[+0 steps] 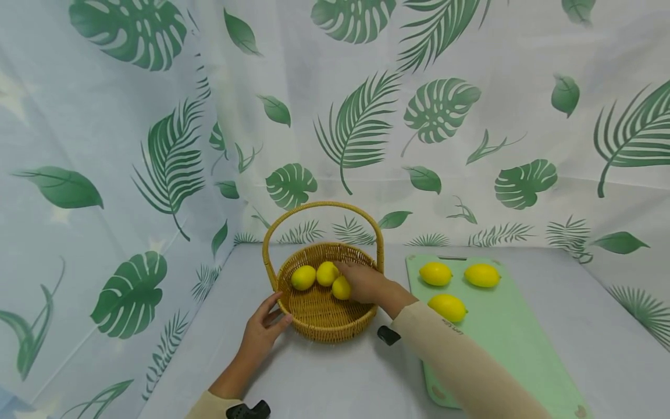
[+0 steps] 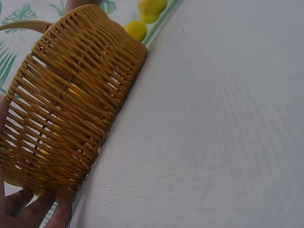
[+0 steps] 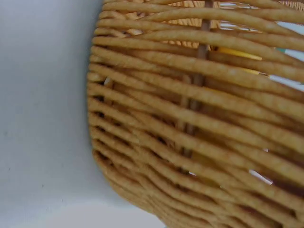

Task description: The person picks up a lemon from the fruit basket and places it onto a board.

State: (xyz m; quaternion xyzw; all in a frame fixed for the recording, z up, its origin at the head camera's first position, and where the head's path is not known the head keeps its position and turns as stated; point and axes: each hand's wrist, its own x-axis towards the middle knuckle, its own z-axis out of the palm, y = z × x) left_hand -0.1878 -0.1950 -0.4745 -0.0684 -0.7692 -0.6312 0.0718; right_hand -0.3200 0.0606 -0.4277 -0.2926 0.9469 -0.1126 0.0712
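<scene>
A round wicker basket [image 1: 327, 336] with a tall arched handle stands on the table. Its left side is held by my left hand [image 1: 262, 331], thumb toward the front and fingers spread round the outside. In the left wrist view, the left fingers [image 2: 35, 209] lie against the weave low down. My right hand [image 1: 363, 283] reaches inside the basket and grips a yellow lemon [image 1: 341, 288], partly covered by the hand. Beside it in the basket are a second lemon [image 1: 327, 273] and a third lemon [image 1: 303, 278]. The right wrist view shows mostly basket weave [image 3: 190, 104]; the right fingers are hidden there.
To the right lies a light green cutting board [image 1: 502, 343]. On its far part are a back-left lemon [image 1: 435, 273], a back-right lemon [image 1: 482, 275] and a nearer lemon [image 1: 448, 307]. A leaf-patterned curtain [image 1: 361, 139] hangs behind the white table [image 1: 335, 378].
</scene>
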